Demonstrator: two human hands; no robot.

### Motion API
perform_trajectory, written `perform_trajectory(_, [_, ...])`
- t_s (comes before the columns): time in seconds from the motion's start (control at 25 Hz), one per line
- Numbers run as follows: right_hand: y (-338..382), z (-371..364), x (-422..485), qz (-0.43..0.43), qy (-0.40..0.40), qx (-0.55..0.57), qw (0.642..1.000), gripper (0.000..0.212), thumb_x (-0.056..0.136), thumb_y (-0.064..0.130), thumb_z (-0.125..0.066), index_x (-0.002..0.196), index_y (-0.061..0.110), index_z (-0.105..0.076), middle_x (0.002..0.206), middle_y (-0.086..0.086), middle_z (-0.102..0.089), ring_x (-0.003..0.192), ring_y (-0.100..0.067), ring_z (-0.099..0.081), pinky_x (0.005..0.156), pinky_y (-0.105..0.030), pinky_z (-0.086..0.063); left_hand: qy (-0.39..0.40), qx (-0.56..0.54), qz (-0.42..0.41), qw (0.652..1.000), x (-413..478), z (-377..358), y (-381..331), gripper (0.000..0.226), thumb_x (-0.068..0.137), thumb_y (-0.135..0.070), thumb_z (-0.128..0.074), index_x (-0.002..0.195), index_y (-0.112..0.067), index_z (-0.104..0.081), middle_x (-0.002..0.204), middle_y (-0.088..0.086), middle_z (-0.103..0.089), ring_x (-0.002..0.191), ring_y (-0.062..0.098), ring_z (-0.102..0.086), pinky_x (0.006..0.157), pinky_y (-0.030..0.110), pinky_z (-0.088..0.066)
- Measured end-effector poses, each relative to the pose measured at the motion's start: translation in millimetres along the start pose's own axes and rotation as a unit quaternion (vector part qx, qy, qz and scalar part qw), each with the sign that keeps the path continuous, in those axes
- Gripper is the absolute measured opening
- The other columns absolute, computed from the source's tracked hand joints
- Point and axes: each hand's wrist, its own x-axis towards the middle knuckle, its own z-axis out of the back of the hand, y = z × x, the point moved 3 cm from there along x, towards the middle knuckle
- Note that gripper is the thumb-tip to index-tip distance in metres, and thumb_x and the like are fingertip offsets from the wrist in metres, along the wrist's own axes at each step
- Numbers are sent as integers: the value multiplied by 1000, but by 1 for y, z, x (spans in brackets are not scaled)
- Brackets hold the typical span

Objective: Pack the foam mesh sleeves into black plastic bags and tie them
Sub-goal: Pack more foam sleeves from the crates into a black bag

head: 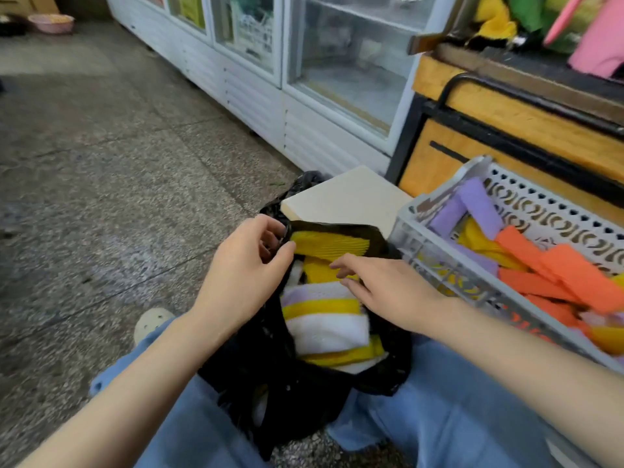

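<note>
A black plastic bag (287, 393) stands open between my knees on the floor. Inside it lie stacked foam mesh sleeves (324, 319) in yellow, white and lilac. My left hand (246, 268) pinches the bag's left rim near the top, fingers curled round the plastic. My right hand (381, 288) reaches into the bag's mouth, its straight fingers resting on a yellow sleeve (320, 271). Another yellow sleeve (327, 243) lies flat against the bag's far wall.
A grey perforated plastic basket (439, 261) at my right holds several orange, lilac and yellow sleeves (553, 265). A pale flat board (344, 201) lies behind the bag. Glass-door fridges (304, 79) and an orange counter (506, 130) stand beyond. Stone floor spreads to the left.
</note>
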Motion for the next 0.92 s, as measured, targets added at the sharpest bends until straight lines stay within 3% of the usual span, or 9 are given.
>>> perform_trajectory(0.08, [-19,34,-23,5,-136,43,990,26,97,25,-44,120,20,-55,112,8,-66,100,-9,-61,82,-29,-48,-8,176,-96,980,13,-15,-29,30,85,-43,-46,99,-18,-56,93,2,-54,89,25,-53,79,42,-41])
perform_trajectory(0.12, [-35,49,-34,-5,-196,62,979,25,96,23,-46,117,16,-56,110,6,-66,100,-8,-59,83,-26,-47,-12,215,-136,967,21,-26,-45,38,83,-45,-39,101,-16,-55,95,5,-53,92,29,-52,78,44,-40])
perform_trajectory(0.24, [-113,77,-72,-121,-278,71,950,26,96,19,-48,121,12,-51,117,-2,-59,107,-14,-55,85,-26,-45,25,179,-233,956,43,-74,-98,37,85,-41,-35,103,-15,-54,98,7,-51,96,28,-48,78,41,-36])
perform_trajectory(0.36, [-206,73,-119,-275,-239,5,931,41,92,13,-56,130,5,-43,130,-13,-49,122,-27,-46,95,-32,-36,101,135,-308,936,62,-142,-144,29,89,-32,-44,107,-12,-55,102,10,-50,98,29,-46,82,42,-37])
perform_trajectory(0.48, [-278,56,-166,-388,-178,-27,904,52,86,11,-63,132,1,-40,131,-21,-46,124,-35,-42,102,-38,-32,176,129,-322,921,78,-217,-170,26,93,-21,-52,116,-9,-54,113,12,-50,106,32,-47,89,43,-38])
perform_trajectory(0.56, [-312,43,-189,-423,-151,-8,893,60,83,10,-67,135,2,-38,132,-21,-45,125,-36,-41,103,-42,-32,225,182,-343,894,86,-267,-178,31,95,-22,-50,123,-11,-49,121,11,-48,114,31,-45,95,40,-35])
perform_trajectory(0.72, [-354,14,-209,-480,-95,41,871,69,81,20,-71,136,1,-34,132,-23,-42,124,-37,-41,101,-41,-34,305,329,-390,804,104,-347,-178,44,96,-28,-48,135,-13,-35,141,9,-36,131,27,-32,102,38,-30])
perform_trajectory(0.92, [-371,-13,-204,-496,-8,68,866,76,84,34,-67,139,6,-24,137,-17,-40,120,-35,-49,93,-41,-43,313,377,-386,782,138,-399,-179,58,97,-24,-49,147,-11,-22,156,10,-17,145,27,-12,115,37,-12])
